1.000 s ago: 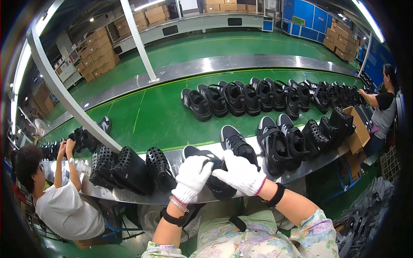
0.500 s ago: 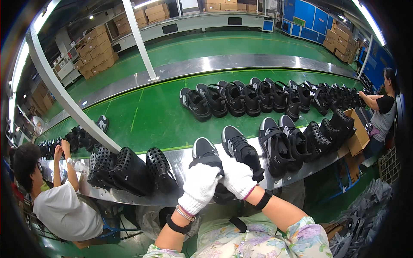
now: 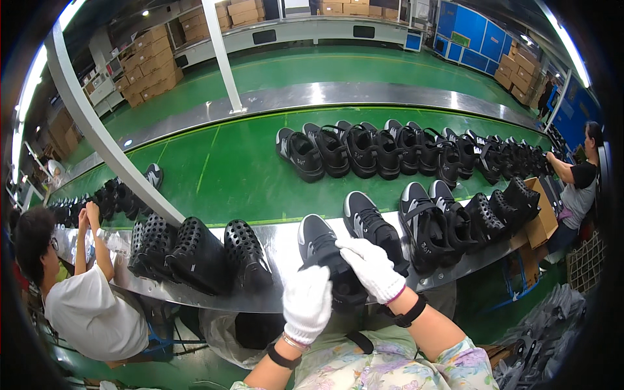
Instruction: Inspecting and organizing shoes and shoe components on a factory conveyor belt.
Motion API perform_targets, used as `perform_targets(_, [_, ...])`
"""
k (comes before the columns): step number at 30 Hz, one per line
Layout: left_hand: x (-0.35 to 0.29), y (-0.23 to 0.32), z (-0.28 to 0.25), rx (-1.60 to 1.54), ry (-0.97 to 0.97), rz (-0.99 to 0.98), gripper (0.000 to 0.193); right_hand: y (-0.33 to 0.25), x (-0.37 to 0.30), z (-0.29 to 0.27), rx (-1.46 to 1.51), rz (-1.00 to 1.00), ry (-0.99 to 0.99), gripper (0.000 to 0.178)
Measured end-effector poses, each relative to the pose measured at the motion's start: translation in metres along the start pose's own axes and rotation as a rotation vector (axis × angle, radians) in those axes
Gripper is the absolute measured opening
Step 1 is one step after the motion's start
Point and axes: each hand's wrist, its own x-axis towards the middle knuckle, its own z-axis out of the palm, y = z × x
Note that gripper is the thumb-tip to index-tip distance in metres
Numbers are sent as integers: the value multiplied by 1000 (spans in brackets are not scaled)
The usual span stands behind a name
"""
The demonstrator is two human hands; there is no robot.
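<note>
Directly in front of me, a black sneaker with a grey toe (image 3: 318,237) stands on the metal ledge, toe pointing away. My right hand (image 3: 372,268), in a white knitted glove, grips its right side near the opening, fingertips at the laces. Gloved too, my left hand (image 3: 307,302) is by the sneaker's left rear side with fingers curled together; whatever they pinch is hidden. Immediately right of it stands a second matching sneaker (image 3: 372,224), partly behind my right hand. Another pair of sneakers (image 3: 426,227) is further right.
Black perforated boot-shaped forms (image 3: 198,257) stand at left, with similar forms (image 3: 500,208) at right beside a cardboard box (image 3: 543,214). A row of sneakers (image 3: 361,153) lines the green belt (image 3: 234,172). A white post (image 3: 114,143) rises at left. Co-workers sit at both sides.
My left hand has come off the sneaker's top, moving down and toward me. The right hand has shifted slightly right along the shoe, uncovering its laces. The whole view has shifted a little.
</note>
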Motion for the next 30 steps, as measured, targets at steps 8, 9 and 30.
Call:
perform_targets(8, [-32,-20,13,201,-86,-138,46,4,11,-12,-59,-106,-188,24])
perform_targets(9, [-35,-20,16,223,-31,-80,45,4,11,-9,-77,-114,-183,24])
perform_targets(30, [-17,-10,56,-524,-188,-775,50,-53,-1,-80,-908,-274,-691,50])
